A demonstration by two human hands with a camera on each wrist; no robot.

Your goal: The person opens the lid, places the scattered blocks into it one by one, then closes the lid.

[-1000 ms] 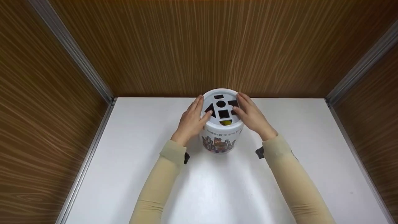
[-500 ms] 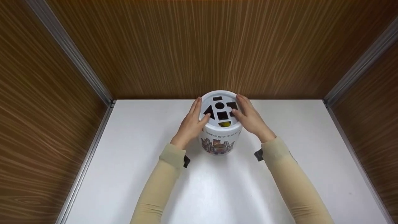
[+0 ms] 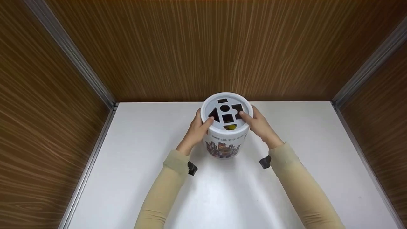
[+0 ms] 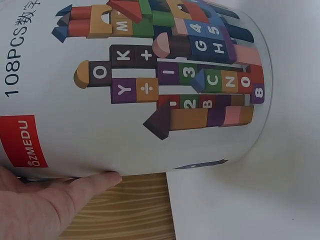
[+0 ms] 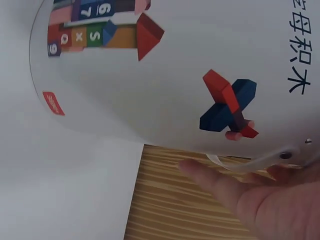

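Head view is showing a white bucket [image 3: 226, 140] standing upright toward the far middle of a white table [image 3: 318, 152], close to the wood-grain back wall [image 3: 222, 47]. The left hand [image 3: 198, 130] is gripping the bucket's left side near the top, its fingers curling round the wall and the thumb resting on the lid [image 3: 226, 111]. The right hand [image 3: 259, 125] is gripping the opposite side in the same way, thumb lying on the lid's right part. The lid is sitting on the bucket and showing dark cut-outs: a rectangle, a circle, a triangle, a square and others; something yellow [image 3: 231, 127] is showing through the nearest opening. Beige sleeves [image 3: 165, 184] are covering both forearms, and a small black strap piece is sticking out at each wrist.

Left wrist view is looking along the bucket's wall [image 4: 150, 90], printed with coloured letter and number blocks, "108PCS" and a red label; a finger [image 4: 75, 187] is pressing against the wall beside the label. The bucket's base is sitting on the table here, touching it.

Right wrist view is showing the other side of the wall [image 5: 175, 75] with a printed red and blue block plane; the fingers [image 5: 215, 182] are lying just behind the bucket, where a thin white handle [image 5: 250, 162] is pinned to the wall
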